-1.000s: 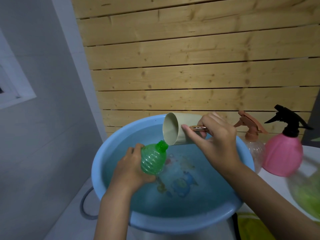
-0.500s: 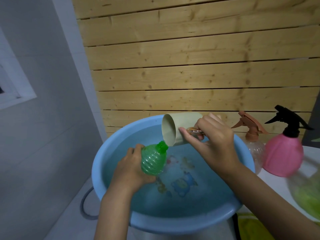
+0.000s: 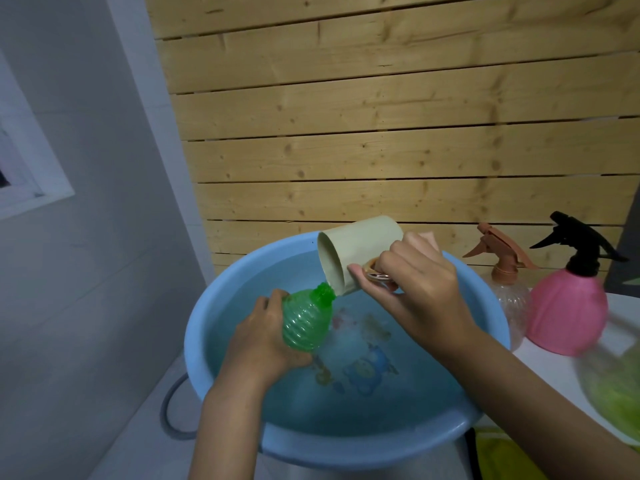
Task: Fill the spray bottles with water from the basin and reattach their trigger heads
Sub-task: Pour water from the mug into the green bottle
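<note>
- Basin [image 3: 346, 448]: blue and closest to you, its near rim under your forearms. It holds water, and a cartoon print shows through on the bottom.
- Left hand [image 3: 258, 344]: your fingers wrap the lower body of the green bottle [image 3: 304, 322] and hold it just above the water, over the left half of the basin.
- Green bottle: ribbed, with no trigger head on it. Its long axis is tilted, base toward your left wrist, neck [image 3: 323, 293] pointing up, right and away from you.
- Right hand [image 3: 422, 292]: your fingers curl round the handle of the cup [image 3: 356, 252], thumb laid along its wall toward the mouth.
- Cup: tipped almost onto its side, mouth facing left. Its low lip sits right at the neck; whether it touches or hangs just above, you cannot tell. No stream shows.
- What the move turns on: the neck lies between your hands, where the cup's down-left axis meets the bottle's up-right axis. The opening is narrow, so the lip probably has to sit directly over it. Tip with the right hand and steady with the left. Any miss likely falls back into the basin.
- Further right: a clear bottle [image 3: 512, 299] with a brown head and a pink bottle [image 3: 568, 306] with a black head stand upright on the white table [image 3: 547, 368]. The clear bottle is just beside the basin rim. Their fill cannot be read.
- Right edge: a green shape [image 3: 613, 386], too blurred to name.
- Farthest: a plank wall [image 3: 381, 133].
</note>
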A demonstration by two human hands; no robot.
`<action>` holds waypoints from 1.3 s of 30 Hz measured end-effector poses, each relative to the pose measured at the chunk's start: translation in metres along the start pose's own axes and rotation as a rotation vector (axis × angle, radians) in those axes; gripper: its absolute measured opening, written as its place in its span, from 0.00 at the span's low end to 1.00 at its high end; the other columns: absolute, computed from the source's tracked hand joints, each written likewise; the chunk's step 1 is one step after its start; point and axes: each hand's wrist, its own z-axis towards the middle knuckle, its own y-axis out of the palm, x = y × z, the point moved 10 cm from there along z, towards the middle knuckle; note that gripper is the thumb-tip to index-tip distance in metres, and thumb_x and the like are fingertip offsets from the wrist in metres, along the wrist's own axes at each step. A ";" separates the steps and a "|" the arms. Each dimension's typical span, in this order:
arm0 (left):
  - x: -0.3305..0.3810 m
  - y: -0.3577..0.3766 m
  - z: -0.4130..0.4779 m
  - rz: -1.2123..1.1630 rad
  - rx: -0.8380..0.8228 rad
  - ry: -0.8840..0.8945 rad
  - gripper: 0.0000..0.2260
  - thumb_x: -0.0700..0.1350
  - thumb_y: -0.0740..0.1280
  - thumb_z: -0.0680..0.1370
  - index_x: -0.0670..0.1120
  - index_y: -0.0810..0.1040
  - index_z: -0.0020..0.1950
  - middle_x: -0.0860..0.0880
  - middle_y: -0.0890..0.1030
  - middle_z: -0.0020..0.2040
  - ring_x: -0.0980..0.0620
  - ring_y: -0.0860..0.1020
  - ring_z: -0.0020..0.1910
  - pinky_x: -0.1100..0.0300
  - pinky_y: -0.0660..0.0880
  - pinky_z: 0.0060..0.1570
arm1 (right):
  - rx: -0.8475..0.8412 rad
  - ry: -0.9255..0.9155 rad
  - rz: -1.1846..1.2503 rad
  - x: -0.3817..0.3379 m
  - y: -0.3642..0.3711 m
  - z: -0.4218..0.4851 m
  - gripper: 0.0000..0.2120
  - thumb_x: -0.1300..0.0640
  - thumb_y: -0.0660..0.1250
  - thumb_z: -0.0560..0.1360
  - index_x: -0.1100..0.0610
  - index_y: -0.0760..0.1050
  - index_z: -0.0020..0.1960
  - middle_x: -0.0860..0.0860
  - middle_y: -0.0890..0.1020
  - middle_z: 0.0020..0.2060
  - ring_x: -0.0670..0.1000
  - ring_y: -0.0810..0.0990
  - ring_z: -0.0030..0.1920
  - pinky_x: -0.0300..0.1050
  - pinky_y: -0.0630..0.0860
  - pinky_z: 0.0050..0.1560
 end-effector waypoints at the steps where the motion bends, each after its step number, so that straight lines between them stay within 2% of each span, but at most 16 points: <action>1: 0.000 0.000 0.000 0.000 0.001 -0.001 0.32 0.51 0.77 0.64 0.52 0.65 0.63 0.52 0.71 0.58 0.46 0.75 0.56 0.56 0.72 0.52 | -0.003 -0.013 -0.008 -0.002 0.000 0.000 0.17 0.61 0.73 0.73 0.63 0.70 0.30 0.53 0.69 0.28 0.52 0.63 0.33 0.41 0.58 0.43; 4: -0.001 0.000 0.000 0.011 -0.002 -0.006 0.32 0.51 0.77 0.64 0.52 0.65 0.63 0.52 0.71 0.58 0.46 0.75 0.56 0.55 0.72 0.52 | -0.003 -0.045 -0.022 -0.005 0.001 -0.001 0.17 0.61 0.72 0.74 0.64 0.71 0.30 0.54 0.70 0.27 0.54 0.65 0.31 0.41 0.58 0.44; 9: -0.001 0.001 -0.001 0.007 -0.010 -0.013 0.31 0.51 0.76 0.64 0.51 0.65 0.63 0.51 0.70 0.57 0.46 0.75 0.56 0.56 0.72 0.50 | 0.018 -0.079 -0.031 -0.011 0.001 0.000 0.17 0.62 0.71 0.74 0.63 0.71 0.29 0.54 0.69 0.26 0.54 0.63 0.33 0.41 0.59 0.44; 15: -0.002 0.002 -0.001 0.007 -0.017 -0.020 0.31 0.50 0.76 0.65 0.51 0.65 0.63 0.51 0.70 0.57 0.46 0.75 0.56 0.58 0.71 0.49 | 0.021 -0.142 -0.036 -0.020 0.003 -0.001 0.16 0.62 0.71 0.74 0.63 0.72 0.30 0.54 0.68 0.27 0.53 0.63 0.32 0.46 0.63 0.39; 21: -0.003 0.003 0.000 -0.010 -0.016 -0.027 0.32 0.50 0.76 0.65 0.51 0.64 0.64 0.51 0.69 0.57 0.46 0.74 0.57 0.58 0.70 0.49 | 0.020 -0.206 -0.033 -0.028 0.002 -0.002 0.15 0.65 0.72 0.73 0.61 0.72 0.30 0.53 0.66 0.27 0.52 0.61 0.32 0.44 0.61 0.41; 23: -0.003 0.003 0.000 -0.022 -0.011 -0.025 0.34 0.50 0.76 0.65 0.51 0.63 0.66 0.51 0.69 0.58 0.46 0.74 0.58 0.58 0.70 0.50 | 0.014 -0.210 -0.039 -0.028 0.002 -0.002 0.13 0.66 0.72 0.73 0.61 0.72 0.32 0.53 0.67 0.28 0.52 0.61 0.32 0.43 0.61 0.42; 25: -0.004 0.004 0.001 -0.033 -0.013 -0.019 0.40 0.50 0.77 0.65 0.53 0.59 0.72 0.51 0.68 0.63 0.47 0.72 0.62 0.58 0.69 0.53 | 0.012 -0.196 -0.057 -0.026 0.003 -0.002 0.13 0.66 0.72 0.73 0.61 0.73 0.32 0.53 0.67 0.27 0.52 0.62 0.32 0.44 0.62 0.42; 27: -0.003 0.005 0.001 -0.038 -0.022 -0.013 0.45 0.49 0.77 0.65 0.54 0.54 0.75 0.52 0.66 0.65 0.47 0.71 0.64 0.58 0.69 0.55 | 0.007 -0.167 -0.077 -0.022 0.004 -0.002 0.14 0.66 0.71 0.73 0.62 0.71 0.31 0.53 0.66 0.27 0.52 0.62 0.32 0.46 0.63 0.40; 28: -0.003 0.005 0.001 -0.037 -0.024 -0.009 0.45 0.49 0.77 0.64 0.55 0.54 0.74 0.53 0.66 0.65 0.48 0.71 0.64 0.58 0.69 0.55 | -0.002 -0.151 -0.084 -0.019 0.005 -0.002 0.15 0.66 0.70 0.74 0.62 0.70 0.30 0.53 0.66 0.27 0.52 0.62 0.33 0.46 0.64 0.39; 33: -0.001 0.004 0.001 -0.077 -0.010 0.010 0.32 0.46 0.77 0.62 0.52 0.68 0.62 0.53 0.69 0.55 0.49 0.73 0.57 0.60 0.70 0.48 | -0.157 -0.039 -0.127 0.001 0.026 -0.006 0.14 0.67 0.70 0.71 0.60 0.67 0.31 0.53 0.66 0.28 0.52 0.61 0.34 0.45 0.62 0.41; 39: -0.004 0.000 0.004 -0.112 0.057 0.018 0.33 0.46 0.78 0.58 0.52 0.70 0.60 0.53 0.72 0.54 0.45 0.72 0.57 0.54 0.72 0.54 | -0.394 0.163 -0.169 0.033 0.046 -0.020 0.18 0.70 0.75 0.62 0.58 0.65 0.30 0.52 0.67 0.26 0.55 0.67 0.31 0.42 0.50 0.39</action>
